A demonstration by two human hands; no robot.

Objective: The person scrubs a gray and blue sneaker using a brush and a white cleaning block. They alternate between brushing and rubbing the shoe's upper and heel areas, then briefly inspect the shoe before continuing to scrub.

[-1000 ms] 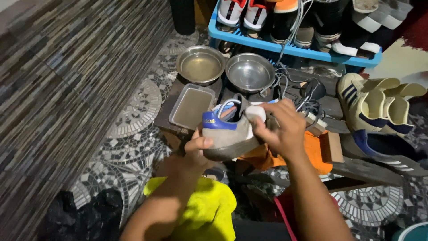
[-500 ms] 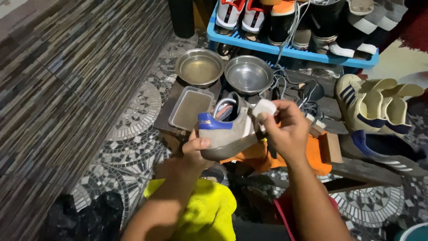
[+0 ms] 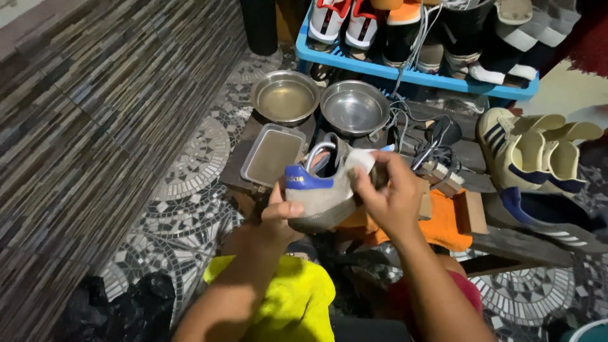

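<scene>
Since the earlier frame shoe (image 3: pixel 320 193) tipped lower with heel toward the camera, left hand (image 3: pixel 280 215) cupping its sole from below, right hand (image 3: pixel 389 199) pinching a white pad (image 3: pixel 360 161) against its side, above an orange cloth (image 3: pixel 443 225), two steel bowls (image 3: pixel 320 101) behind.

left hand (image 3: pixel 278 212) cupped, thumb uppermost, fingers curled in grip; right hand (image 3: pixel 386 193) just right, fingertips pinched together.

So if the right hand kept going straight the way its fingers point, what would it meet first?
The right hand points up-left with its white pad against the grey shoe; past that, probably the clear rectangular tray, though depth is unclear.
</scene>
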